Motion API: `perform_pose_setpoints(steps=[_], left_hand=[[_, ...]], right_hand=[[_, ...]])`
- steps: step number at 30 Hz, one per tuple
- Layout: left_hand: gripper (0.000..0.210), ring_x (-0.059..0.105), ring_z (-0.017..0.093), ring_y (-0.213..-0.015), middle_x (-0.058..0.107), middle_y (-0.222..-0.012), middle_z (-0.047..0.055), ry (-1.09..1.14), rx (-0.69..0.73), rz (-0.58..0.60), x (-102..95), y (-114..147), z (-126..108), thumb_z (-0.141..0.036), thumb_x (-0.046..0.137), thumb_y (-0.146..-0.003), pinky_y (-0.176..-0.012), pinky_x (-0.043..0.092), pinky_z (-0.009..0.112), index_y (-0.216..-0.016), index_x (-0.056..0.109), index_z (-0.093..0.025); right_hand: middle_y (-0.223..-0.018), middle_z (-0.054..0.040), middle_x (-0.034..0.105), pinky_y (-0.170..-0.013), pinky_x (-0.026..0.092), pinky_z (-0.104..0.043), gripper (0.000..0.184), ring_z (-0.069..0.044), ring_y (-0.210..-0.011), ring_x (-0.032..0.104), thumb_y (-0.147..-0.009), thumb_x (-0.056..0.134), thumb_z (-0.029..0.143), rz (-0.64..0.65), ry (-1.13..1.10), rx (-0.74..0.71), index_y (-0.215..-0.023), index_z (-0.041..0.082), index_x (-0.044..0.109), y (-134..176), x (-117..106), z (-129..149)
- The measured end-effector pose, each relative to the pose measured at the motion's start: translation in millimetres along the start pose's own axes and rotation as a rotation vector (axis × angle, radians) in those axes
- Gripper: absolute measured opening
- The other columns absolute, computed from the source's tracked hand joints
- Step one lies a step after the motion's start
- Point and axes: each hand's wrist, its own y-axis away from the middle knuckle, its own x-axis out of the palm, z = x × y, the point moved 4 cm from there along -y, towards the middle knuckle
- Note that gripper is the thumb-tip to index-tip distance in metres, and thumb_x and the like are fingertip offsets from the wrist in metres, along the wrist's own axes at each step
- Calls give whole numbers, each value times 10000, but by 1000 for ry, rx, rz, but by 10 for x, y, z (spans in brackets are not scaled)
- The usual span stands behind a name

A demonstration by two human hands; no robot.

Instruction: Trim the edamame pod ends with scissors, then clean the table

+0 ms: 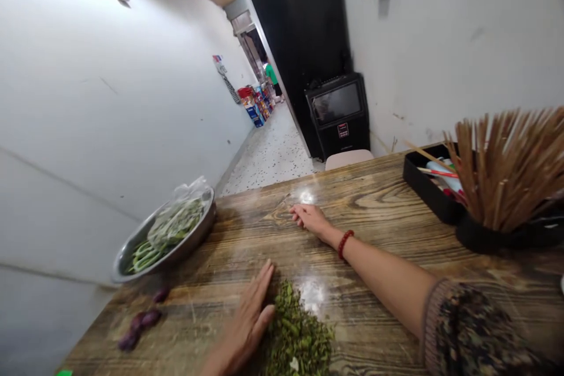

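Observation:
My left hand (251, 311) lies on its edge on the wooden table, fingers stretched out and together, its thumb against the left side of a pile of small chopped green leaves (304, 335). Beyond the pile, my right hand (311, 217) hovers low over or rests on the table; I cannot tell which. Its fingers are curled together, and whatever they may hold is hidden. A red bead bracelet (345, 244) circles the right wrist. Several small purple onions (143, 322) lie to the left of my left hand.
A metal basin (210, 214) with long green beans and a plastic bag (187, 202) stands at the table's left edge. On the right are a black box (429, 191) and a bundle of brown sticks (497, 170). A pink stool (349, 158) stands behind the table.

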Motion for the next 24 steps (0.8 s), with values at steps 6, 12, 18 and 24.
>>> perform_pose_setpoints(steps=[6,12,18,24], left_hand=[[673,291,256,-1398,362,-1494,164,-177,-257,-326,-749,-635,630,-515,417,-810,-1153,194,409,-1337,482,-102],[737,317,448,-1343,419,-1371,354,-302,-581,-407,-1177,-776,1348,-516,347,-795,-1071,234,608,-1242,489,54],[683,258,362,-1395,383,-1458,239,-267,-285,-272,-537,-1291,807,-538,460,-778,-1118,217,499,-1258,528,-57],[614,278,249,-1402,320,-1525,121,-245,-49,-165,-320,-1911,230,-503,341,-889,-1138,215,399,-1395,419,-163]], right_hand=[[-760,-39,667,-475,398,-158,364,-65,-546,557,-944,427,395,5,4,5,-925,134,680,49,-12,72],[-746,-32,667,-504,408,-171,357,-68,-547,556,-935,445,399,-2,-7,8,-908,143,693,32,-27,38],[-745,-28,659,-492,405,-158,353,-65,-552,554,-936,438,393,-3,-10,20,-912,146,687,40,-39,23],[-746,-36,652,-467,399,-146,374,-60,-544,544,-941,419,406,-17,-7,32,-903,136,675,84,-70,129]])
